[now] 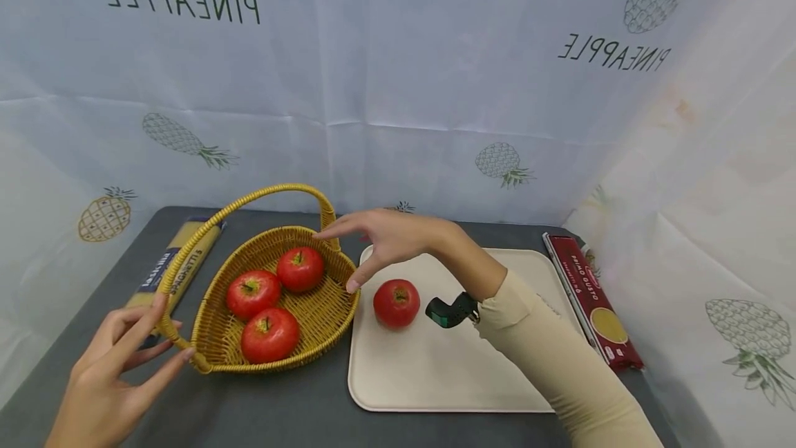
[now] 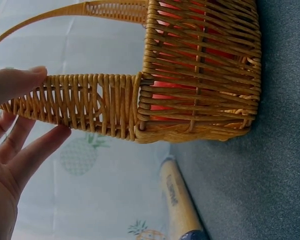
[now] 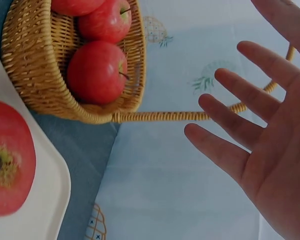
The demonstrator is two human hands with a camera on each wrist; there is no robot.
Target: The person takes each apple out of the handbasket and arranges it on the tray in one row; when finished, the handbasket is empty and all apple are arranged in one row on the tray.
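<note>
A yellow wicker basket (image 1: 320,316) stands at the left of the table, its tall handle (image 1: 244,200) arching over it. Three red apples (image 1: 270,335) lie inside. My left hand (image 1: 115,375) pinches the near end of the handle, thumb on one side and fingers on the other, as the left wrist view shows. Across the basket, my right hand (image 1: 398,237) hovers at the far end of the handle, fingers extended and holding nothing; its palm (image 3: 285,175) shows in the right wrist view. One more red apple (image 1: 396,303) rests on a cream tray (image 1: 448,372) beside the basket.
Left of the basket lies a spaghetti packet (image 1: 193,261), partly behind the handle. A red pasta packet (image 1: 593,296) lies along the tray's right side. A pineapple-print cloth (image 1: 398,88) hangs behind the dark grey table (image 1: 280,406) and along its sides.
</note>
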